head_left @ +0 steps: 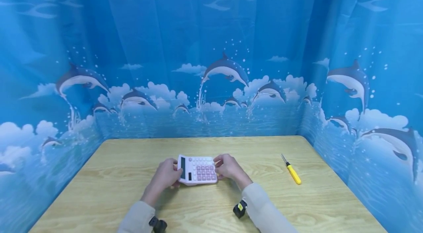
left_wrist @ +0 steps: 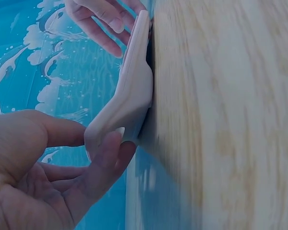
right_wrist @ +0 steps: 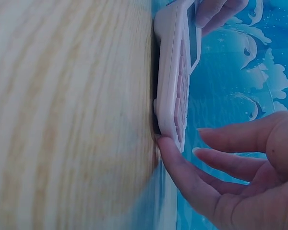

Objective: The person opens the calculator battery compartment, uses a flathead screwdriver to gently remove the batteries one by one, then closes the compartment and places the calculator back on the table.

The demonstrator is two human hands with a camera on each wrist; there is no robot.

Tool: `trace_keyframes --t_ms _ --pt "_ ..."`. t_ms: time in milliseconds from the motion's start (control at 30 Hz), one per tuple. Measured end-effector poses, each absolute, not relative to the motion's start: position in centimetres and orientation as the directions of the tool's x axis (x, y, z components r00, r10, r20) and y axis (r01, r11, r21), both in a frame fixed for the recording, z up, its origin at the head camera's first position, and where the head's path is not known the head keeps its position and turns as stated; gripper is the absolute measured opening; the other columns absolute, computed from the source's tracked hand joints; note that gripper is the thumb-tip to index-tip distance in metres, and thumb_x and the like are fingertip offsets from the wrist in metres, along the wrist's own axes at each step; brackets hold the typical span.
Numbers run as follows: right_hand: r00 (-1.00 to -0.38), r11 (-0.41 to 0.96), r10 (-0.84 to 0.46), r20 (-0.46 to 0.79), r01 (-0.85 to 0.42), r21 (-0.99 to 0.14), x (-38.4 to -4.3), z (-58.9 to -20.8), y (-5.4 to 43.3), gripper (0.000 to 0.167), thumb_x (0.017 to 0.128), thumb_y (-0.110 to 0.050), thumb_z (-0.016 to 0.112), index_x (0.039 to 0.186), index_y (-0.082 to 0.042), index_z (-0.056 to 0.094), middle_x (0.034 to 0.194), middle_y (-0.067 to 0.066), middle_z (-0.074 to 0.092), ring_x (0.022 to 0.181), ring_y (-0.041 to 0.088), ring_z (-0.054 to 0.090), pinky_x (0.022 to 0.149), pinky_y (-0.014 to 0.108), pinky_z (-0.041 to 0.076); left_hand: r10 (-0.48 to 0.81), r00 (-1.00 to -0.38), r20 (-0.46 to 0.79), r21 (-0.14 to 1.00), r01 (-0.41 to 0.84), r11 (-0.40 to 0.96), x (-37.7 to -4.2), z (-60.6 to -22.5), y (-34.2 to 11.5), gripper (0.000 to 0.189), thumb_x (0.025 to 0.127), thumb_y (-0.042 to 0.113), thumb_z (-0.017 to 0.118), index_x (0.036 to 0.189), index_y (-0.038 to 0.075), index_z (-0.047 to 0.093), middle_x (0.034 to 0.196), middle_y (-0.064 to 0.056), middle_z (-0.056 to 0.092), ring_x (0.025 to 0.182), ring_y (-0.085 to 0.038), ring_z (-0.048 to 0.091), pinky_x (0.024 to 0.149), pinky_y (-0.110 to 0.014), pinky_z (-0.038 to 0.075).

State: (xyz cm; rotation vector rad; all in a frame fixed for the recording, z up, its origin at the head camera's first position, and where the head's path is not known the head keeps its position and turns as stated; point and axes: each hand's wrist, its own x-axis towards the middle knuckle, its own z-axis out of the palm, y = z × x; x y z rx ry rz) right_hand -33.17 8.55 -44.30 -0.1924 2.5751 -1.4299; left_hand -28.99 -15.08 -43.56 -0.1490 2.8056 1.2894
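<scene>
A pink and white calculator (head_left: pixel 205 171) lies sideways on the table, its display end to the left and its keys to the right. My left hand (head_left: pixel 164 175) pinches the raised display end, one digit on the upper face and others beneath, as the left wrist view shows at the calculator's edge (left_wrist: pixel 129 91). At the opposite end is my right hand (head_left: pixel 228 167). In the right wrist view one right fingertip (right_wrist: pixel 167 144) touches the low corner near the tabletop, while the other fingers are extended and apart from the calculator.
A yellow-handled screwdriver (head_left: pixel 293 174) lies to the right on the wood-grain table (head_left: pixel 132 152), its shaft pointing away. Blue curtains (head_left: pixel 211 16) printed with dolphins enclose the table's back and sides. Black cameras (head_left: pixel 240 209) are strapped to both wrists.
</scene>
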Motion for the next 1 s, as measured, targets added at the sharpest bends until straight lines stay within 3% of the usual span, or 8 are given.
trace_keyframes --t_ms 300,667,1000 --pt "-0.971 0.523 -0.212 -0.112 -0.016 -0.852 -33.11 -44.29 8.55 0.046 0.083 0.013 0.067 0.129 0.008 0.063 0.108 0.022 0.067 0.081 0.023 0.068 0.065 0.030 0.064 -0.016 -0.999 -0.049 0.772 -0.048 0.634 -28.69 -43.54 -15.04 0.048 0.096 0.002 0.063 0.138 -0.017 0.049 0.089 -0.017 0.068 0.053 -0.017 0.066 0.050 -0.033 0.058" --pt "-0.969 0.508 -0.220 -0.117 -0.012 -0.861 -33.18 -44.35 8.75 0.049 0.083 0.014 0.066 0.131 0.008 0.060 0.107 0.023 0.065 0.079 0.024 0.068 0.066 0.031 0.064 -0.036 -0.995 -0.096 0.781 -0.098 0.617 -29.04 -43.36 -14.66 0.052 0.098 -0.002 0.057 0.147 -0.013 0.043 0.093 -0.017 0.064 0.061 -0.019 0.065 0.056 -0.031 0.059" --pt "-0.962 0.520 -0.230 -0.146 0.006 -0.854 -33.21 -44.26 9.01 0.048 0.088 0.008 0.067 0.134 0.005 0.058 0.112 0.023 0.065 0.079 0.023 0.070 0.068 0.032 0.064 -0.034 -0.999 -0.036 0.820 -0.049 0.570 -28.72 -42.98 -14.65 0.053 0.096 -0.009 0.054 0.147 -0.014 0.044 0.099 -0.022 0.063 0.061 -0.021 0.064 0.057 -0.036 0.061"
